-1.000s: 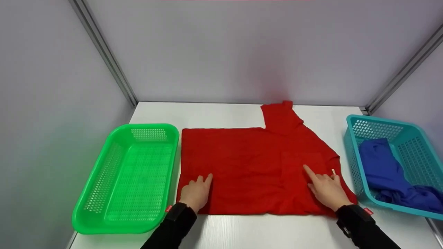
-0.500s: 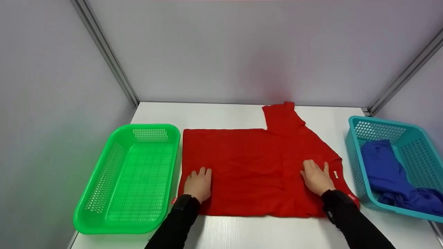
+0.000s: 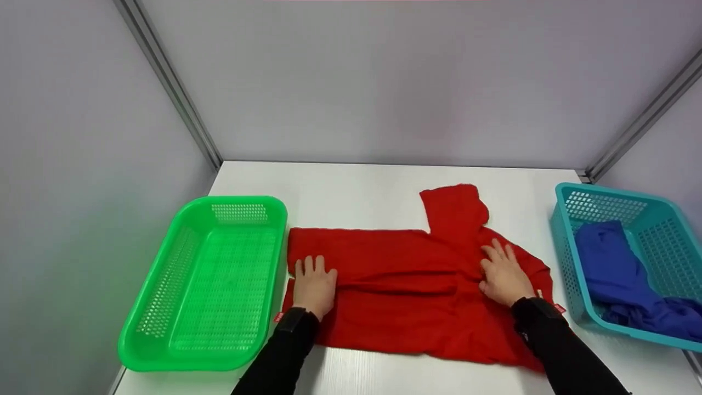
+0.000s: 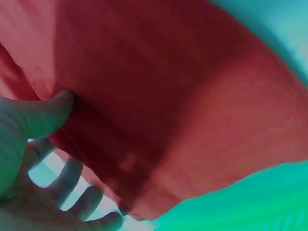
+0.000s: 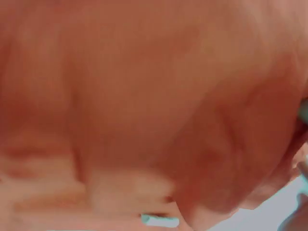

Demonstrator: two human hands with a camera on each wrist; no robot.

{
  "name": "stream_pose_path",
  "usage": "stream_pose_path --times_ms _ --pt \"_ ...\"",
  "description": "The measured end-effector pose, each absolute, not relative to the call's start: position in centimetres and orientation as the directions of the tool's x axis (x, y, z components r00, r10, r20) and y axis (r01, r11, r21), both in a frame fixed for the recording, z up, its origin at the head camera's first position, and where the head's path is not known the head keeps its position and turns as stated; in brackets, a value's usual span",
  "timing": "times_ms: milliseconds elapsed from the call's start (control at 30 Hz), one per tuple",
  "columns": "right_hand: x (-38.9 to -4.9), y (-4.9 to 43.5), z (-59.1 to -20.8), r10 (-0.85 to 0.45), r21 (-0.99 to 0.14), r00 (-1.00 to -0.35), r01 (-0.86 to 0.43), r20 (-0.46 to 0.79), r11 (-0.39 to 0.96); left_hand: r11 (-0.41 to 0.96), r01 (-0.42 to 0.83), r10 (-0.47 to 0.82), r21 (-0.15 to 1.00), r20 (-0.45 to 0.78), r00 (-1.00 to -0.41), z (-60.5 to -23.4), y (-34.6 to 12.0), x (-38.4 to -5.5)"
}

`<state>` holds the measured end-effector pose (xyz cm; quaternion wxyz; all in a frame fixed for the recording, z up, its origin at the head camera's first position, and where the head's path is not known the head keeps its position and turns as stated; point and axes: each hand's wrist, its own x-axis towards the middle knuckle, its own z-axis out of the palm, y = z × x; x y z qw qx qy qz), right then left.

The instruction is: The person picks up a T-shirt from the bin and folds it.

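A red shirt (image 3: pixel 384 307) lies spread on the white table, one sleeve (image 3: pixel 451 206) pointing to the back and its white tag (image 3: pixel 539 294) at the right end. A raised crease runs lengthwise across its middle. My left hand (image 3: pixel 315 288) rests on the hem end, fingers spread and fairly straight; in the left wrist view its thumb (image 4: pixel 50 115) touches the red cloth. Near the sleeve and shoulder, my right hand (image 3: pixel 504 277) touches the shirt with fingers apart. The right wrist view is blurred and mostly cloth, with barely any of that hand visible.
A green basket (image 3: pixel 200 359) with nothing in it stands at the left. To the right, a teal basket (image 3: pixel 567 263) holds blue cloth (image 3: pixel 614 263). Grey panels (image 3: pixel 351 82) enclose the table at the back and both sides.
The shirt's back edge and sleeve have come toward me, and a crease has formed across the middle. My left hand spread its fingers; my right hand, index no longer pointing, shifted slightly.
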<state>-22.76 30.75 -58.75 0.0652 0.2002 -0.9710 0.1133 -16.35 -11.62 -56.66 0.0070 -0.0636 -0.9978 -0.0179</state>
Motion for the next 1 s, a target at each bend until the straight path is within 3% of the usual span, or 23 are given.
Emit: stream_pose_path --times_ms 100,367,567,767,900,1000 --pt "-22.7 30.9 -58.8 -0.396 -0.238 -0.907 -0.42 0.142 0.876 0.989 0.143 0.143 0.048 0.004 -0.99 -56.6 -11.8 -16.3" --pt "-22.6 30.5 -58.0 -0.25 -0.327 -0.966 -0.216 -0.065 0.92 0.991 0.073 0.081 0.115 -0.063 -0.995 -56.4 -11.7 -16.1" --pt "-23.2 30.6 -58.0 -0.295 -0.318 -0.955 -0.288 0.028 0.903 0.99 0.061 0.068 0.125 -0.052 -0.996 -56.2 -11.9 -16.1" --pt "-23.4 31.4 -57.7 -0.319 -0.465 -0.942 -0.237 -0.106 0.853 0.987 0.06 0.071 0.152 -0.073 -0.995 -55.8 -11.9 -16.1" --pt "-23.6 31.9 -57.3 -0.25 -0.554 -0.961 -0.146 -0.116 0.819 0.986 0.062 0.071 0.156 -0.052 -0.996 -55.8 -11.9 -16.0" --pt "-23.8 32.0 -57.3 -0.142 -0.554 -0.986 -0.068 -0.092 0.83 0.984 0.076 0.081 0.163 -0.024 -0.996 -55.8 -11.8 -15.9"
